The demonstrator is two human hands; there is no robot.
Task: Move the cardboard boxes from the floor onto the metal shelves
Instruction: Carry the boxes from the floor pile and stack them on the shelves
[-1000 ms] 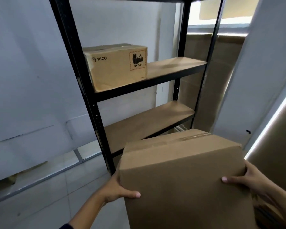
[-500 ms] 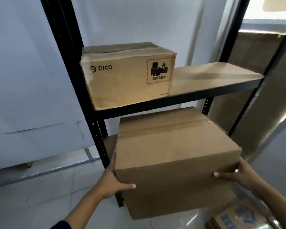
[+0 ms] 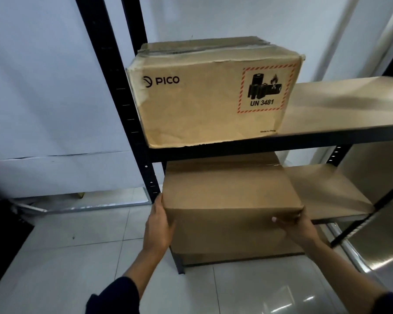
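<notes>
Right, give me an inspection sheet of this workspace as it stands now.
Surface: black metal shelving unit with brown boards; lower shelf bare on its right part.
Job's things: plain cardboard box on the lower shelf at its left end, front overhanging the edge; PICO box with UN 3481 label on the upper shelf.
Clutter: dark object on the floor at far left, unclear.
Hands: left hand flat on the plain box's left side; right hand at its front right corner.
Cables: nothing seen.
Surroundings: white wall, pale tiled floor.
</notes>
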